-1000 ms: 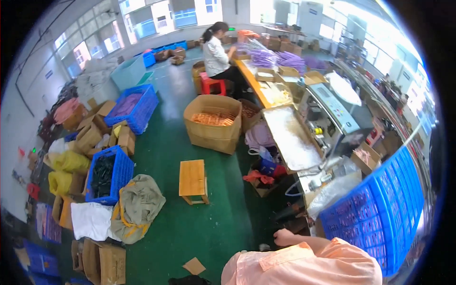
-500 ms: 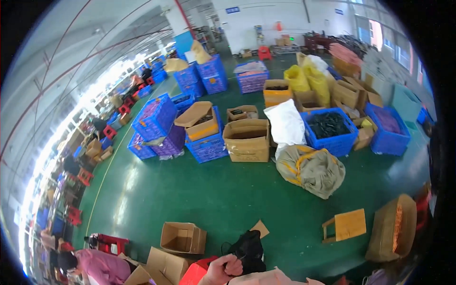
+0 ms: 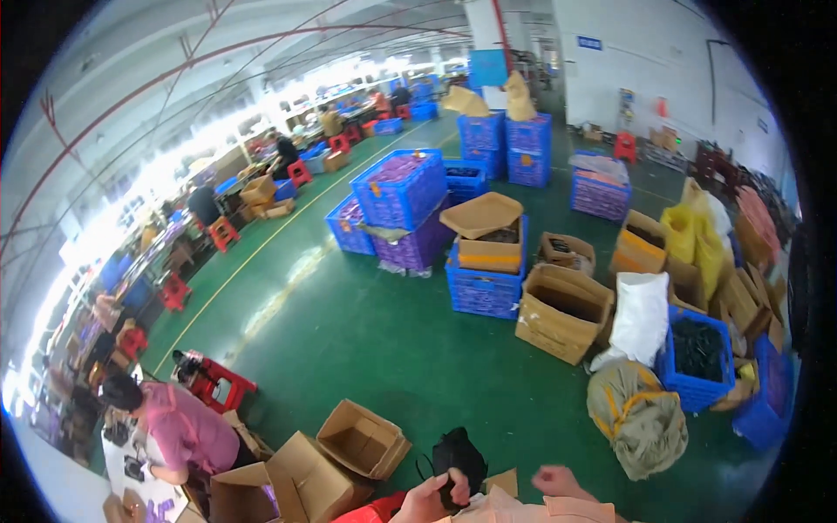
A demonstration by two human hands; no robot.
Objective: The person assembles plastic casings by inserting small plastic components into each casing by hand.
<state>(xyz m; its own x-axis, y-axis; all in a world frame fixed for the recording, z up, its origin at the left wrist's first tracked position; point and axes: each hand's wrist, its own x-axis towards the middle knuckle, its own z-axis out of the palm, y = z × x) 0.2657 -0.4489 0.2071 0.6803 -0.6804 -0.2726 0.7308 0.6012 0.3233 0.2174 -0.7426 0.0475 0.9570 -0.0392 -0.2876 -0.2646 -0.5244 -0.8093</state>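
At the lower edge, my left hand point(image 3: 425, 501) is raised in front of my body, its fingers loosely bent and apart, with nothing visible in it. Just beyond it is a black bag point(image 3: 459, 458), which shows between the fingers. My right hand point(image 3: 558, 480) is held out to the right of it, fingers curled into a loose fist with no object showing. A flat piece of cardboard point(image 3: 503, 482) lies between the two hands. Part of a red surface point(image 3: 370, 511) shows beside my left wrist.
Open cardboard boxes point(image 3: 362, 438) stand left of my hands. A person in pink point(image 3: 193, 427) works at a white table point(image 3: 122, 466). Ahead are blue crates point(image 3: 485, 289), a large carton point(image 3: 558, 329), a white sack point(image 3: 639, 318) and a grey-green cloth bundle point(image 3: 641, 436) on the green floor.
The view has turned left, so the crates and cartons appear farther right. My right hand has come into sight. The left hand's fist has loosened.
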